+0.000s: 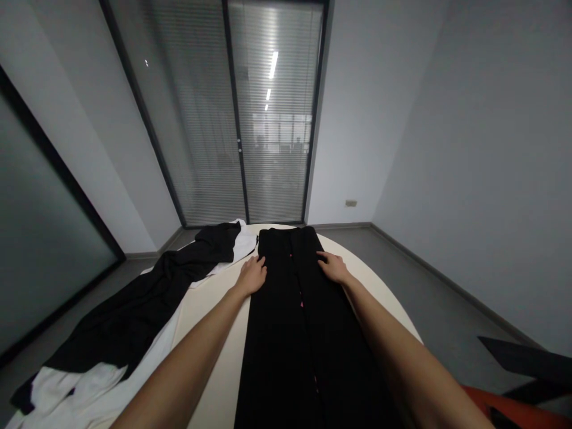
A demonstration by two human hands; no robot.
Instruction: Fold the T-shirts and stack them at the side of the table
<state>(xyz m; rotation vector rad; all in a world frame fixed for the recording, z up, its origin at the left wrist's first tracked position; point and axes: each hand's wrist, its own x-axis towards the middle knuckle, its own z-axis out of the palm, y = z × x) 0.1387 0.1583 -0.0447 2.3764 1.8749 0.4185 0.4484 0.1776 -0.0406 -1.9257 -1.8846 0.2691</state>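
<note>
A long black garment point(277, 333), which looks like trousers, lies flat and lengthwise on the pale table. Its upper end is near the far edge, and a narrow gap with small red spots runs down the middle. My left hand point(253, 274) rests on its left edge near the top, fingers spread on the cloth. On the opposite edge, at about the same height, my right hand point(333, 266) lies with its fingers stretched out and apart. Both hands touch the fabric without gripping it. The garment's lower end runs out of view.
To the left, a rumpled black garment point(152, 298) lies over white cloth point(152, 357) on the table point(214, 316). Past the table's rounded far edge stands a glass partition with blinds point(277, 167). A dark and red object point(513, 408), partly cut off, is at the lower right.
</note>
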